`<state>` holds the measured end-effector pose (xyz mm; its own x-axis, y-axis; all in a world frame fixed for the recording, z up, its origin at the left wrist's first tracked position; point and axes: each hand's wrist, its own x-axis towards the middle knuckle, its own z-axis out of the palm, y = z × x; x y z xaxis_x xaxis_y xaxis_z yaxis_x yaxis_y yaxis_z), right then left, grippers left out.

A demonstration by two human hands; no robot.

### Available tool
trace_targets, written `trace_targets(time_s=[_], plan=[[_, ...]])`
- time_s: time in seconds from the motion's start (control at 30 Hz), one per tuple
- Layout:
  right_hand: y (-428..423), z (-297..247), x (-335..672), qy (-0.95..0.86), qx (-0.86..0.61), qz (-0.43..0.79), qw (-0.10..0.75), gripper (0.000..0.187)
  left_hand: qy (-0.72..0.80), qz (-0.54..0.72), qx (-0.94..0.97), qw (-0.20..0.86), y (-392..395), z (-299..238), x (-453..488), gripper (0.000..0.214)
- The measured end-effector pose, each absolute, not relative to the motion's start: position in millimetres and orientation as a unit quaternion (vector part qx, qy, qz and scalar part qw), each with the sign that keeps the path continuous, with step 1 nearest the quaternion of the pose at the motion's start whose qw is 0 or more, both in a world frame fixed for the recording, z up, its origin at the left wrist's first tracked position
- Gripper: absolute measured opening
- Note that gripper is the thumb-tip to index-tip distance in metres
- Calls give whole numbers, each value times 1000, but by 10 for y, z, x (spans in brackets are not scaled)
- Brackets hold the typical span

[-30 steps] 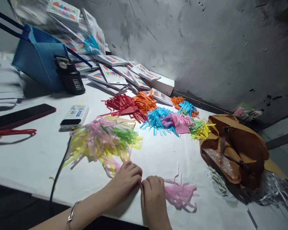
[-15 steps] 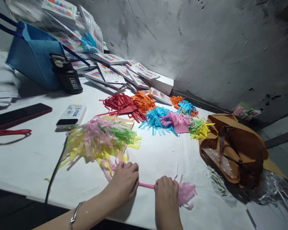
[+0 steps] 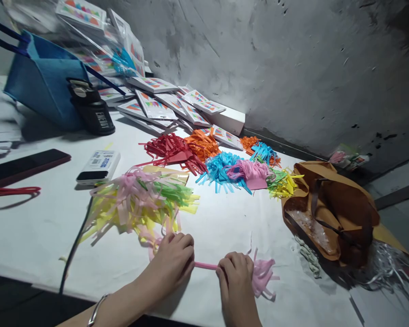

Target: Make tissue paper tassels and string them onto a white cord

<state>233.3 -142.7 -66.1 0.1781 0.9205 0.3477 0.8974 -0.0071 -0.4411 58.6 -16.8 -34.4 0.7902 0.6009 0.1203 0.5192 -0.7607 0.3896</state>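
Note:
Between my two hands stretches a pink tissue paper tassel (image 3: 206, 265), its middle rolled into a thin cord. My left hand (image 3: 177, 256) is closed around the cord's left part, and pale pink strips stick out behind its fingers. On the right part my right hand (image 3: 236, 272) is closed too, with the fringed end spread on the table beyond it. Just past my left hand lies a loose heap of pink, green and yellow fringed paper (image 3: 139, 200). My fingertips are partly hidden by the backs of my hands.
Red fringe (image 3: 173, 150), orange fringe (image 3: 202, 143), blue fringe (image 3: 221, 168) and pink fringe (image 3: 248, 170) lie farther back. A brown bag (image 3: 341, 209) stands at right. At left are a power bank (image 3: 98, 167), phone (image 3: 27, 165), black bottle (image 3: 92, 109) and blue bag (image 3: 47, 77). Printed packs (image 3: 157, 106) pile by the wall.
Both hands keep their hold on the pink tassel and have hardly moved. Its fringed right end looks slightly more spread. The whole view has shifted a little.

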Motion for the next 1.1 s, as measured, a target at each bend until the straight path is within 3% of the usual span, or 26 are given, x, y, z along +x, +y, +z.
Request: trace_targets(time_s=[0.2,0.47,0.7,0.8,0.9,1.0,1.1], plan=[[-1336,-731,2376,-631,-739,-55,228,19,330,89,932,123,-172,-279,687,19],[-1320,-711,2306,-659,-697,-43,280,24,186,140,972,12,-143,-512,732,20],[-1308,-669,2106,-676,-683,-94,260,20,211,130,965,91,-120,-491,811,20],[-1354,-598,2130,-695,-649,-119,286,20,224,157,945,180,-137,-366,670,21],[-1451,-412,2155,-708,-604,-172,323,21,237,180,880,370,-190,-160,533,22],[-1515,-178,2146,-703,-577,-208,359,21,256,100,768,579,-236,79,531,19],[-1535,-47,2124,-668,-572,-201,432,18,262,57,663,699,-291,225,634,39]])
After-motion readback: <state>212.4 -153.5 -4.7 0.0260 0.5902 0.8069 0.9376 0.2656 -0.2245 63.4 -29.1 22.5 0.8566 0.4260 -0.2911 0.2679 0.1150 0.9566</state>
